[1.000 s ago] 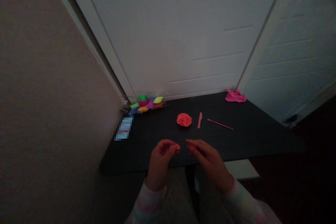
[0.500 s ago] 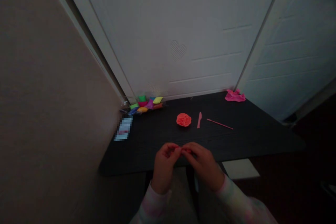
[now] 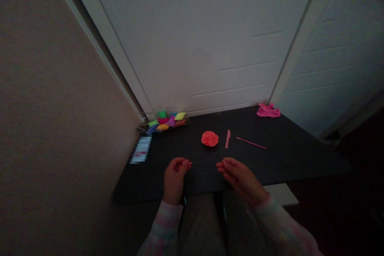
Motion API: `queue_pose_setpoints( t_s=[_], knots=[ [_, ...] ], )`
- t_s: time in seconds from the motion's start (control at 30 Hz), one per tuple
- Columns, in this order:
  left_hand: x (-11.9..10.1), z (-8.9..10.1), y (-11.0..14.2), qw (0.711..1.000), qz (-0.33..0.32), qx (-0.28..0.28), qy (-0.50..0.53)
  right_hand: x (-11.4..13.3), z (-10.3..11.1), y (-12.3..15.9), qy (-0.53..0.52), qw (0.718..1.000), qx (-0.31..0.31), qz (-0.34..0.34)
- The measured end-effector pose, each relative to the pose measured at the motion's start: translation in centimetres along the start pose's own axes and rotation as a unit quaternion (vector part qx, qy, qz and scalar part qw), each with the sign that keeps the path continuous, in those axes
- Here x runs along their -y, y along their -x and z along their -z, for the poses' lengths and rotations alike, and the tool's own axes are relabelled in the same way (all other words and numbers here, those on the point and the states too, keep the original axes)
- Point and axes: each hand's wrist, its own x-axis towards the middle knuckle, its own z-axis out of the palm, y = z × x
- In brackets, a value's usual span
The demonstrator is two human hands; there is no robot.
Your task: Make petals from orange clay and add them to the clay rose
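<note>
My left hand (image 3: 175,180) hovers above the table's near edge, thumb and fingers pinched together. A small reddish bit, apparently modelling clay (image 3: 190,164), shows at its fingertips. Apart from it on the right, my right hand (image 3: 240,176) has its thumb pressed to its fingers; the tips look reddish, but what they hold is too small to make out. Beyond both hands lies a round, ruffled orange-red clay piece (image 3: 209,139) on the dark table (image 3: 192,150). To its right are a pink plastic knife (image 3: 228,139) and a thin pink stick tool (image 3: 251,143).
Coloured clay packets (image 3: 168,122) in clear plastic lie at the back left, with a blurred-out pale blue item (image 3: 141,150) in front. A crumpled pink piece (image 3: 268,110) sits at the back right corner. A white panelled surface (image 3: 195,20) rises behind the table.
My hands were together with red clay between their fingers. They have come apart, the left moving left and the right moving right. The things on the table stay put.
</note>
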Motion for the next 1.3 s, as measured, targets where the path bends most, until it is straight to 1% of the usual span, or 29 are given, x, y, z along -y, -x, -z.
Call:
queue_pose_setpoints(
  t_s=[0.13,0.23,0.3,0.37,0.47,0.6,0.77,0.9,1.13,1.3],
  knots=[
    [-0.1,0.4,-1.7,0.999,-0.025,0.008,-0.036,0.3,0.9,-1.6,-0.054,0.997,-0.05,-0.004],
    [-0.4,0.6,-3.5,0.994,-0.054,0.011,-0.09,0.1,1.5,-2.6,-0.071,0.995,-0.065,0.001],
    [-0.5,0.8,-5.0,0.986,-0.085,0.007,-0.141,0.0,1.7,-3.0,-0.077,0.995,-0.069,0.004],
    [-0.4,0.8,-6.5,0.973,-0.122,0.002,-0.197,-0.1,1.9,-3.1,-0.08,0.995,-0.066,0.006],
    [0.4,0.6,-8.5,0.943,-0.172,0.018,-0.284,-0.3,1.9,-3.0,-0.088,0.995,-0.051,0.016],
    [1.6,0.6,-10.2,0.898,-0.214,0.037,-0.384,-0.5,1.8,-3.0,-0.112,0.993,-0.03,0.029],
    [2.3,1.0,-10.6,0.856,-0.234,0.022,-0.46,-0.2,1.8,-2.9,-0.136,0.99,-0.019,0.019],
    [2.6,1.3,-10.5,0.842,-0.242,0.007,-0.483,0.0,1.8,-2.7,-0.127,0.992,-0.026,0.01],
    [3.1,1.4,-10.2,0.841,-0.271,-0.015,-0.468,-0.3,1.8,-2.6,-0.081,0.995,-0.05,-0.001],
    [3.0,1.4,-10.1,0.858,-0.276,-0.029,-0.433,-0.4,1.6,-2.6,-0.041,0.998,-0.047,-0.004]
  ],
)
